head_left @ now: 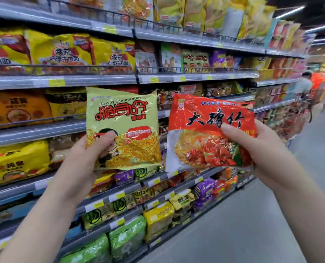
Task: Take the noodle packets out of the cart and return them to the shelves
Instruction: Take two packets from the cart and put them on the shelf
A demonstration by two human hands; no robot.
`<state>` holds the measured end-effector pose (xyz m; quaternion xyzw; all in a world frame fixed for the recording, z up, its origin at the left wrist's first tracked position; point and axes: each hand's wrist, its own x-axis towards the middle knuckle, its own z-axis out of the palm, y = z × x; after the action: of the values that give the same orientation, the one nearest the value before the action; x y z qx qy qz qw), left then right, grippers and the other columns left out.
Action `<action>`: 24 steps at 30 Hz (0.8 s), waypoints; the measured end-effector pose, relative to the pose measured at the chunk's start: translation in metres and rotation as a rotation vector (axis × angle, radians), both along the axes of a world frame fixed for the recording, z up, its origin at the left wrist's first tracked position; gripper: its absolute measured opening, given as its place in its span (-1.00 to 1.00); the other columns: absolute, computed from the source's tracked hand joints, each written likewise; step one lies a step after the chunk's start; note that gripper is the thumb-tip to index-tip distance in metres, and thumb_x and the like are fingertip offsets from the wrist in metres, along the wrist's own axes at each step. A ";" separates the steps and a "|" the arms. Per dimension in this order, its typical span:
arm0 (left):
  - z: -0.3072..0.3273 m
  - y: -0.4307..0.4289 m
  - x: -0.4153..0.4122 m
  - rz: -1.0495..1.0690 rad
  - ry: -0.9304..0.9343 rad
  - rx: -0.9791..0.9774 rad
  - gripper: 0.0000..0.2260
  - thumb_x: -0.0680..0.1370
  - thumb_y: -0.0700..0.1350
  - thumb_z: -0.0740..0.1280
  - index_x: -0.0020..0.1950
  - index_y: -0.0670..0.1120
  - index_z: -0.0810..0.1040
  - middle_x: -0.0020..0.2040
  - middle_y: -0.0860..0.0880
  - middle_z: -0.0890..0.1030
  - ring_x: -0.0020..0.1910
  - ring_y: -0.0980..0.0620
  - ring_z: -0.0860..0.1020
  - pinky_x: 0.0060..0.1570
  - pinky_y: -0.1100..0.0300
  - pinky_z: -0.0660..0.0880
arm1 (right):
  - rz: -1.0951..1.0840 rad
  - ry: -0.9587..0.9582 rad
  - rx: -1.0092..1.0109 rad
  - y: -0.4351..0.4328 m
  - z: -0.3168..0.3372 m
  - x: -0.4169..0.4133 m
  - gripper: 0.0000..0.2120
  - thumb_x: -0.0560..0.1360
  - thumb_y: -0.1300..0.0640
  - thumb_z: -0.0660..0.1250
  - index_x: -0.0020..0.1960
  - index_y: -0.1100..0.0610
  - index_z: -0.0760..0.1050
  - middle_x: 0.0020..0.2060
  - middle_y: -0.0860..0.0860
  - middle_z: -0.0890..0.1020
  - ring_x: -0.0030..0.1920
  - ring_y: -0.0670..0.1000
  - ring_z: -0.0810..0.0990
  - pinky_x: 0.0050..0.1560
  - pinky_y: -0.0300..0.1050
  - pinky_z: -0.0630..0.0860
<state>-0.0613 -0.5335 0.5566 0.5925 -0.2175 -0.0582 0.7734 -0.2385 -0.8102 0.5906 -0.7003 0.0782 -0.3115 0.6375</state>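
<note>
**Item 1.** Left hand (85, 154): recorded as closed round the lower left corner of a pale yellow-green glossy foil noodle packet (127, 118), with the thumb laid across its front. The packet was held upright in the air, clear of the shelving.

**Item 2.** Right hand (256, 149): recorded as clasping the right edge of a red crinkled plastic noodle packet (205, 118), thumb on the printed face. This packet was held tilted, just beside the first.

**Item 3.** Grey metal shelves (100, 79): tiered and stocked with yellow, orange, purple and green packs, with yellow price tags along the rims.

**Item 4.** Grey aisle floor (252, 224) and a blurred distant shopper (304, 86). No cart was seen.

**Handling note.** It was judged that each packet was best matched by colour and print to its own row before being let go. One packet was best placed at a time, slid in behind the rail face outward, so that neighbouring stock was not pushed aside.
</note>
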 end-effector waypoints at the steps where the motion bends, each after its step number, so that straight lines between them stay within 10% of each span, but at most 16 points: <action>1: 0.003 -0.013 0.003 -0.014 -0.011 -0.001 -0.13 -0.07 0.40 0.63 0.16 0.09 0.61 -0.17 0.19 0.69 -0.13 0.18 0.62 0.06 0.03 0.44 | -0.013 -0.005 0.005 -0.011 0.000 -0.002 -0.57 0.37 -0.02 0.52 0.22 0.02 0.60 0.01 0.02 0.78 0.00 0.10 0.78 -0.05 0.02 0.70; 8: 0.010 -0.106 0.043 -0.103 -0.055 0.000 -0.33 0.06 0.31 0.63 0.08 0.07 0.61 -0.21 0.17 0.67 -0.24 0.22 0.63 -0.08 0.15 0.47 | -0.108 -0.019 0.022 -0.091 -0.001 0.012 -0.54 0.31 -0.03 0.54 0.19 0.00 0.59 -0.03 0.02 0.78 -0.08 0.09 0.79 -0.23 -0.04 0.70; 20: 0.036 -0.268 0.187 -0.105 -0.136 -0.086 -0.03 -0.07 0.41 0.63 0.25 0.01 0.59 -0.21 0.22 0.68 -0.19 0.24 0.61 0.14 0.02 0.46 | -0.165 -0.025 -0.042 -0.249 0.041 0.140 -0.56 0.32 0.02 0.53 0.18 0.03 0.59 -0.05 0.06 0.78 -0.09 0.12 0.79 -0.21 -0.04 0.71; 24: 0.046 -0.315 0.223 -0.123 -0.204 -0.084 -0.28 -0.06 0.42 0.62 -0.01 0.12 0.63 -0.22 0.21 0.66 -0.24 0.26 0.61 -0.23 0.27 0.53 | -0.164 -0.037 -0.030 -0.292 0.044 0.174 -0.69 0.35 0.06 0.51 0.09 0.01 0.60 -0.11 0.03 0.79 -0.15 0.07 0.79 -0.29 -0.11 0.68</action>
<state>0.1621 -0.8488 0.6031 0.5479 -0.3333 -0.0358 0.7664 -0.0646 -1.1024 0.6342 -0.6952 0.1188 -0.3766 0.6006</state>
